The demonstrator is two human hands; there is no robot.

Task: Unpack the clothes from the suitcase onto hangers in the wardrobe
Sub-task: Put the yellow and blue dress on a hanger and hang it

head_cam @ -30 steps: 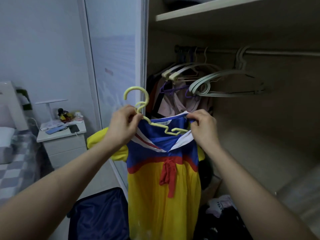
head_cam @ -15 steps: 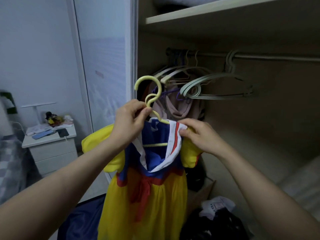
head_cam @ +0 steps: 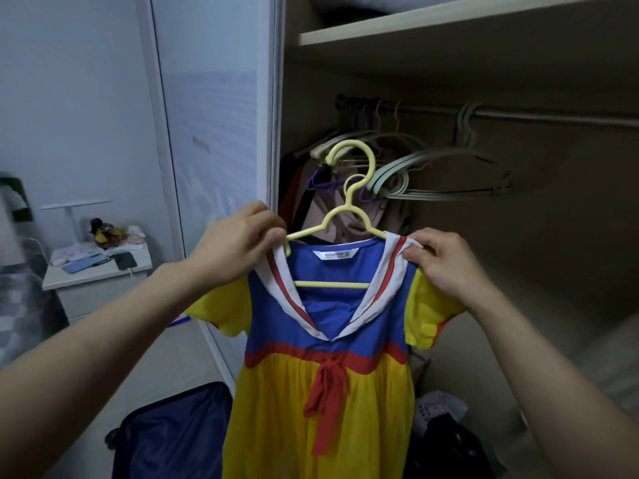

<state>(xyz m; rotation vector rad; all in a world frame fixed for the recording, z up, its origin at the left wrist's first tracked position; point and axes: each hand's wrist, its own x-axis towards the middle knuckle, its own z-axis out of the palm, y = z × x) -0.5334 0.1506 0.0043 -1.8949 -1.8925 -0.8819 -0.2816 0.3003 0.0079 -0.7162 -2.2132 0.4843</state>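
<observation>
A child's dress (head_cam: 325, 344) with a blue bodice, yellow skirt, yellow sleeves and a white-and-red collar hangs in front of me on a pale yellow hanger (head_cam: 351, 205). My left hand (head_cam: 238, 243) pinches the left shoulder of the dress at the hanger's arm. My right hand (head_cam: 446, 261) pinches the collar at the right shoulder. The hanger's hook points up, below the wardrobe rail (head_cam: 539, 115). An open dark blue suitcase (head_cam: 173, 433) lies on the floor at lower left.
Several empty hangers (head_cam: 432, 174) and a few hung clothes (head_cam: 311, 188) crowd the rail's left end. A shelf (head_cam: 449, 19) runs above. The sliding door (head_cam: 211, 133) stands left. A white nightstand (head_cam: 96, 274) holds small items. Dark bags (head_cam: 446, 440) sit on the wardrobe floor.
The dress now faces me squarely with both shoulders spread over the hanger. My hands have moved apart to the two shoulders, and the hanger has risen closer to the rail.
</observation>
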